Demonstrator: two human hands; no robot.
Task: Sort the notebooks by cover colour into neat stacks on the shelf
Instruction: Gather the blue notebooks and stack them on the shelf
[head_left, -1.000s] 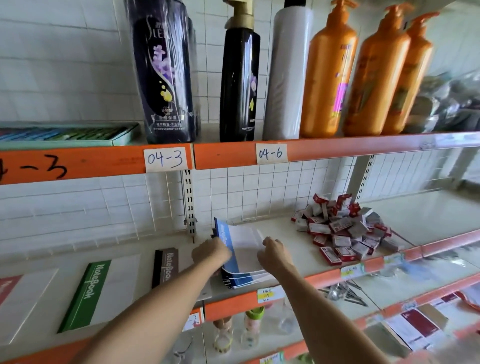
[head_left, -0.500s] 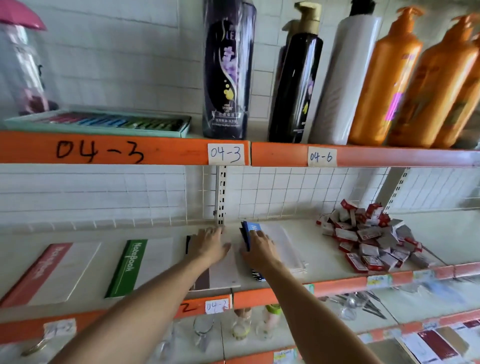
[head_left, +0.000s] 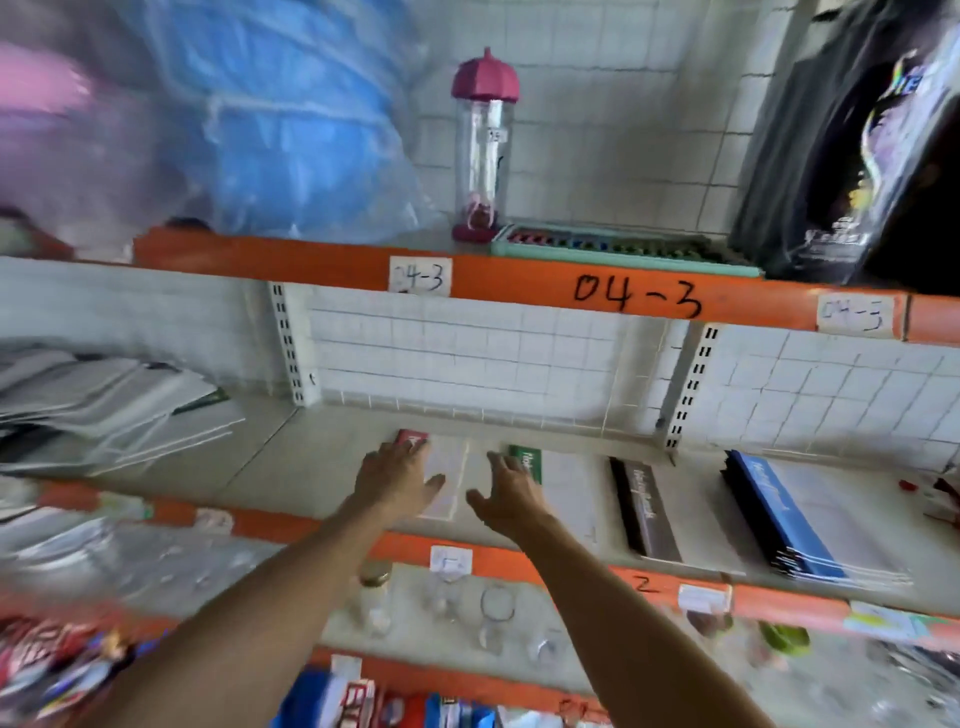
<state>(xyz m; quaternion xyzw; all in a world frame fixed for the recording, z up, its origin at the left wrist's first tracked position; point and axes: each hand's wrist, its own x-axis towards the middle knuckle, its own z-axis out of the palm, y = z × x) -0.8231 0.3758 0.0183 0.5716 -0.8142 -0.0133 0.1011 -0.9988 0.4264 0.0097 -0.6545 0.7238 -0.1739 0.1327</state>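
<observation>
Both hands have shifted leftward: the left hand (head_left: 397, 475) now lies flat, grip released, on the red-spined white notebook (head_left: 441, 478); the right hand (head_left: 506, 493), fingers spread, reaches the green-spined white notebook (head_left: 563, 488).

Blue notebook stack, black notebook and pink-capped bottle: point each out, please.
blue notebook stack (head_left: 784, 514), head view, on the blue spine band.
black notebook (head_left: 647, 512), head view, on its dark cover strip.
pink-capped bottle (head_left: 480, 156), head view, on the clear body.

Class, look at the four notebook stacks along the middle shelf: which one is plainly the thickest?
The blue-spined stack, farthest right. Many covers show fanned along its front edge, while the red, green and black ones lie nearly flat.
</observation>
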